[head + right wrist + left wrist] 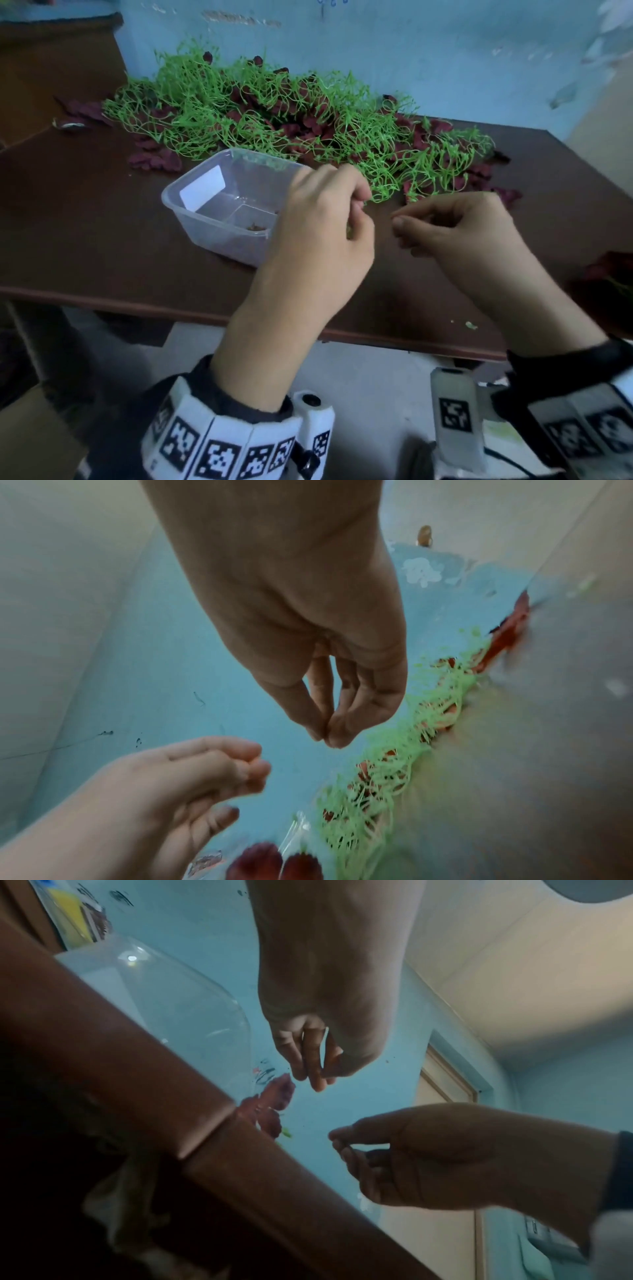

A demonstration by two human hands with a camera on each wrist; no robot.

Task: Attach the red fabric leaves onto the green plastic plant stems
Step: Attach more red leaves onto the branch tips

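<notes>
The tangled heap of thin green plastic plant stems (274, 116) sprawls across the upper middle of the head view, on the far side of the dark brown desk (85, 240), with dark red fabric leaves (305, 126) caught all through it and a few lying loose at its left edge. One stem end reaches down to the frame's centre, where the left hand (325, 219) has its fingers curled tight, its grip seemingly pinching that green tip; the stem itself is mostly hidden by the fingers.

Just right of it, apart from it, the right hand (455, 226) holds thumb and forefinger pressed together. In the right wrist view the fingertips (329, 734) meet, but whether a small leaf sits between them I cannot tell.

Left of the hands stands a clear plastic rectangular tub (219, 202) with a few brownish bits in its near corner.

I'd say a single leaf is about to be fitted. The next move calls for bringing the two pinches together and pushing the leaf onto the stem tip, keeping that thin stem steady.
</notes>
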